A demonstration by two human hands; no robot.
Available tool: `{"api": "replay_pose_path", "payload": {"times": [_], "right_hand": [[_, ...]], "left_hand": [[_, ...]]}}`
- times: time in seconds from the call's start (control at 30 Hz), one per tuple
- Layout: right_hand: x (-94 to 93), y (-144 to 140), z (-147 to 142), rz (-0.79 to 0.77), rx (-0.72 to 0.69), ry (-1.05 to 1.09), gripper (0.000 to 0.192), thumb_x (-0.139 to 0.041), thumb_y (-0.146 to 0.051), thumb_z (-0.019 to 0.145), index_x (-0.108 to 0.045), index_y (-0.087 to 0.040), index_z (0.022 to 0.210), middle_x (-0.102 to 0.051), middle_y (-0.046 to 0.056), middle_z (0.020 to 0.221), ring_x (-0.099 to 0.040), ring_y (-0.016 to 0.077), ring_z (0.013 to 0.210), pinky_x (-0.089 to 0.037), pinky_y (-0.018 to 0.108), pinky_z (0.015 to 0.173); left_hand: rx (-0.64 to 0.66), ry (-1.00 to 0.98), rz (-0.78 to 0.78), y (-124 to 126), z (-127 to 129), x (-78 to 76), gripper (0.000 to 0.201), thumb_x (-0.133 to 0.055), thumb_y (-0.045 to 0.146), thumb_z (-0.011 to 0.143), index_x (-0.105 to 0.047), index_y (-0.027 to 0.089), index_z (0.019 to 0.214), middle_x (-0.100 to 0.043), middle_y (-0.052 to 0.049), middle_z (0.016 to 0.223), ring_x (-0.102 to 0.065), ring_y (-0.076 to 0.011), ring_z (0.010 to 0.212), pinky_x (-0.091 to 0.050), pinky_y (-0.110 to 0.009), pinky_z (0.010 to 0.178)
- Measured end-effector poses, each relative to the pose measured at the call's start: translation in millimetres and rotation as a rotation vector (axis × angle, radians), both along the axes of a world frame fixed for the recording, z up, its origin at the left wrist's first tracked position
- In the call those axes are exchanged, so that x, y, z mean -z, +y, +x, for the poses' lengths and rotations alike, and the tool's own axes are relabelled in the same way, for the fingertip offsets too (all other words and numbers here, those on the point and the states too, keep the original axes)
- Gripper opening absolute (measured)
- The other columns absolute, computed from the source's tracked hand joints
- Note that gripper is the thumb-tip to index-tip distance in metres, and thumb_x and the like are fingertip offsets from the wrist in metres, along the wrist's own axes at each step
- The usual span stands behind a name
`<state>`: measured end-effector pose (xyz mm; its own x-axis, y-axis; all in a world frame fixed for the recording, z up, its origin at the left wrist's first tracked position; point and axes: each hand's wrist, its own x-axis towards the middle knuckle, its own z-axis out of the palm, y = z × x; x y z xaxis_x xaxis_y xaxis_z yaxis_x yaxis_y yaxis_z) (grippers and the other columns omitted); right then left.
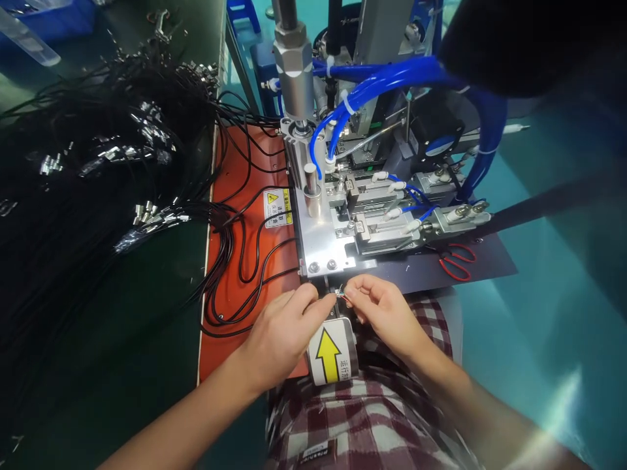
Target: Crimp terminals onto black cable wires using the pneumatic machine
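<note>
My left hand (284,333) and right hand (386,310) each pinch an end of the thin wire tip (340,297), holding it taut just near the machine's metal plate (318,241), above the arrow label (329,356).

Both hands (289,329) (379,307) pinch what looks like a wire end (339,296).

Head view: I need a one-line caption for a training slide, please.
Left hand and right hand pinch a thin wire end together at the front of a metal machine.
</note>
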<state>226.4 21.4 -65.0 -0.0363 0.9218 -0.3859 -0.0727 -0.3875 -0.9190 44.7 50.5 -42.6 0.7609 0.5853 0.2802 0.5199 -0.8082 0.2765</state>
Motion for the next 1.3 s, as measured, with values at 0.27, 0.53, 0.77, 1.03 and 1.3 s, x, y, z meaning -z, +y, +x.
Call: {"api": "replay_pose_path", "payload": {"times": [0.27,0.53,0.77,1.03,1.3], "right_hand": [[0.5,1.8,0.0,-0.042,-0.002,-0.016,0.028,-0.059,-0.041,0.081,-0.053,-0.016,0.071,-0.047,-0.005,0.058,-0.038,0.0081,0.047,-0.031,0.022,0.044],[-1.4,3.7,-2.8,-0.045,0.007,-0.045,0.028,-0.058,-0.043,0.080,-0.052,-0.017,0.071,-0.045,-0.005,0.055,-0.037,0.0091,0.047,-0.030,0.023,0.043],[0.1,0.9,-1.0,0.003,-0.014,-0.048,0.025,-0.056,-0.039,0.084,-0.052,-0.018,0.071,-0.047,-0.004,0.059,-0.039,0.0093,0.049,-0.032,0.023,0.045],[-23.8,-12.3,0.1,0.013,-0.041,-0.014,0.019,-0.053,-0.029,0.089,-0.051,-0.018,0.074,-0.044,-0.005,0.061,-0.036,0.0079,0.050,-0.030,0.021,0.046],[-35.0,-21.5,-1.4,0.060,-0.106,-0.110,0.019,-0.051,-0.029,0.090,-0.051,-0.019,0.074,-0.042,-0.005,0.062,-0.036,0.0094,0.054,-0.031,0.022,0.050]], "left_hand": [[0.003,-0.002,0.010,2.0,-2.0,2.8,0.032,-0.032,0.013,0.096,-0.061,0.009,0.110,-0.059,-0.007,0.078,-0.056,-0.0147,0.067,-0.049,-0.025,0.058],[0.017,-0.017,0.038,1.8,-1.0,0.9,0.031,-0.032,0.013,0.096,-0.061,0.007,0.108,-0.058,-0.007,0.075,-0.055,-0.0152,0.063,-0.049,-0.026,0.053],[0.028,-0.077,-0.079,1.4,-2.8,2.5,0.025,-0.040,0.009,0.092,-0.058,0.006,0.110,-0.059,-0.009,0.082,-0.058,-0.0174,0.072,-0.053,-0.028,0.062],[-0.124,-0.347,-0.491,-12.5,-1.7,-8.5,0.029,-0.052,0.003,0.087,-0.057,0.015,0.112,-0.057,-0.006,0.096,-0.057,-0.0126,0.087,-0.049,-0.020,0.075],[-0.299,-0.324,-0.935,-15.7,7.6,-24.5,0.013,-0.054,0.023,0.088,-0.064,0.023,0.097,-0.061,-0.001,0.085,-0.057,-0.0135,0.076,-0.046,-0.021,0.062]]}}
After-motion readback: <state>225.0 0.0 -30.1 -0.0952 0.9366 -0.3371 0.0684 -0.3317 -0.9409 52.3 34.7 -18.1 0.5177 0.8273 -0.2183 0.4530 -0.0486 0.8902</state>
